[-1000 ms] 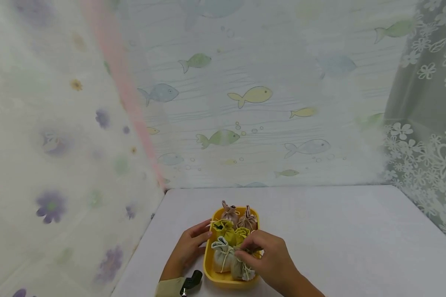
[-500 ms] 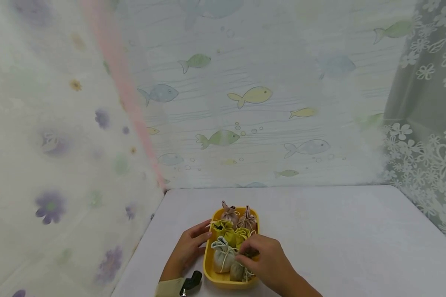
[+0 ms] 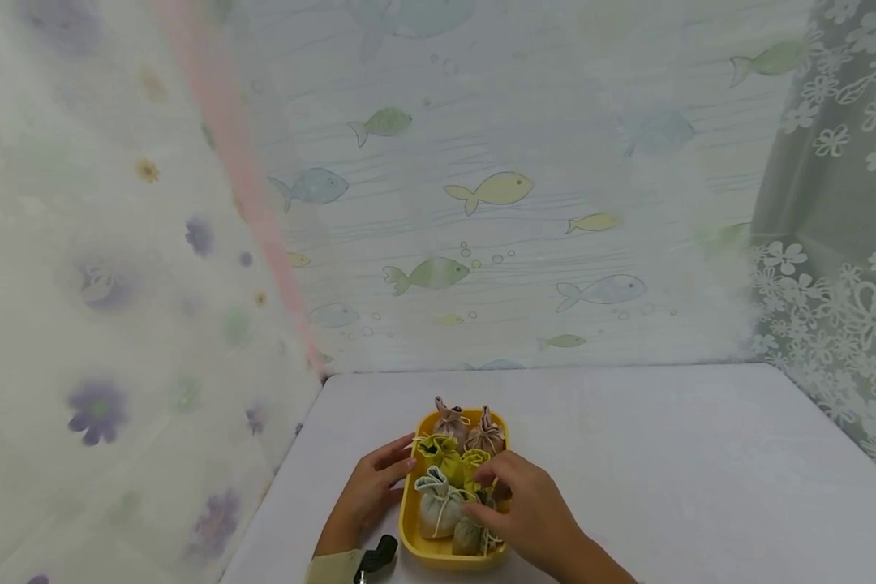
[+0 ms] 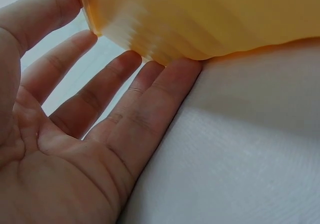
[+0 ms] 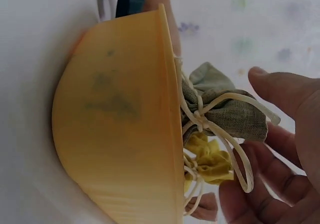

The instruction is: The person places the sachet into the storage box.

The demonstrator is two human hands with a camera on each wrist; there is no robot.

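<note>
A yellow plastic tray (image 3: pixel 438 558) holds several small drawstring pouches. My left hand (image 3: pixel 371 487) is at its left side, fingers fairly straight and fingertips against the tray's outer wall (image 4: pixel 165 19). My right hand (image 3: pixel 529 507) is over the near right corner, around the top of a grey-green pouch (image 3: pixel 467 537). In the right wrist view, this pouch's gathered top (image 5: pixel 237 116) and pale cord bow rise above the rim, between the spread thumb and fingers. Beside it sits a pale grey-green pouch (image 3: pixel 440 511). The right hand partly hides the near right pouch in the head view.
Two yellow-green pouches, one of them a left yellow-green pouch (image 3: pixel 445 462), fill the tray's middle. Two brownish-pink pouches, including a left brownish-pink pouch (image 3: pixel 448 422), stand at its far end. A white-covered table (image 3: pixel 664 454) lies underneath, with patterned curtains (image 3: pixel 423 203) around.
The near right pouch, which leaned toward me, has come more upright. My right thumb and fingers have spread apart around its top. The left hand and tray stay in place.
</note>
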